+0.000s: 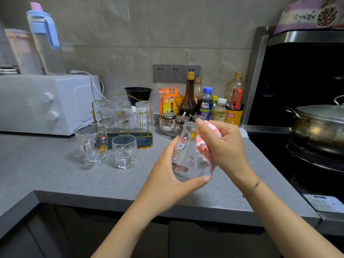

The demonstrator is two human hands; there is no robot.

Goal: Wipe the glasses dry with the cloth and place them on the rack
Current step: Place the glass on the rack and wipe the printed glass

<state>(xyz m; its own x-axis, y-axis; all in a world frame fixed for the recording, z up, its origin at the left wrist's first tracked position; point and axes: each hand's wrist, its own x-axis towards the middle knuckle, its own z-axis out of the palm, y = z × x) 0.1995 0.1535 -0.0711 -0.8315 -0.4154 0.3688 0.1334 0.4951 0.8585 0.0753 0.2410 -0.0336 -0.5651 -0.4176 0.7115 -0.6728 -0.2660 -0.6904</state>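
My left hand [167,175] grips a clear printed glass [186,157] from below, tilted with its mouth up and away from me. My right hand [223,146] holds a pink-and-white cloth [203,151] bunched against the glass's right side. A gold wire rack [130,127] on a dark tray stands at the back left with three ribbed glasses [123,110] upside down on its pegs. In front of the rack stand a handled glass mug [93,144] with a cartoon print and a short textured glass [124,153], both upright on the counter.
A white oven [46,105] sits at the left with jugs on top. Sauce bottles [206,103], spice jars and a black bowl [138,94] line the wall. A steel pot [316,127] sits on the stove at the right. The grey counter's front edge [111,198] runs below my hands.
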